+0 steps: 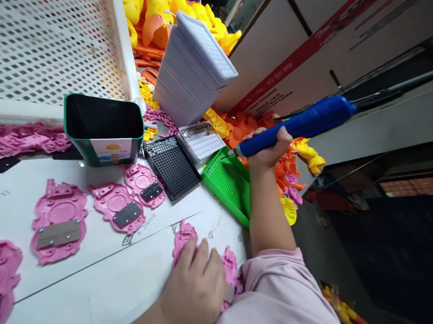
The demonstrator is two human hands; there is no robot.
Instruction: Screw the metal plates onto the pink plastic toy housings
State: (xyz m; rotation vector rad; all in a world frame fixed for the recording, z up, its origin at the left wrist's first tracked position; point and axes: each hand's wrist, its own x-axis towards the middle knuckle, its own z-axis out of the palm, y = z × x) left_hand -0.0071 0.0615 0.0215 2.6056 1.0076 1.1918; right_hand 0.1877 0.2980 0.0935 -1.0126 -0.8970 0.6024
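Observation:
My right hand (268,149) is wrapped around a blue electric screwdriver (294,126), its tip over a green perforated tray (232,180). My left hand (197,288) lies over a pink plastic part (183,238) on the white table, with fingers bent against it; the palm side is hidden. Partly behind those fingers and my sleeve is another pink plastic part (229,267). Farther left on the table are several pink parts, among them one with a grey plate (58,233) and one with a black plate (128,214), both plates having shiny screws.
A black perforated tray (173,166) and a small white tray (203,141) adjoin the green one. Behind stand a dark green bin (105,151), a tall stack of white trays (193,69) and a white mesh crate (125,46). A cardboard box (305,56) rises at right.

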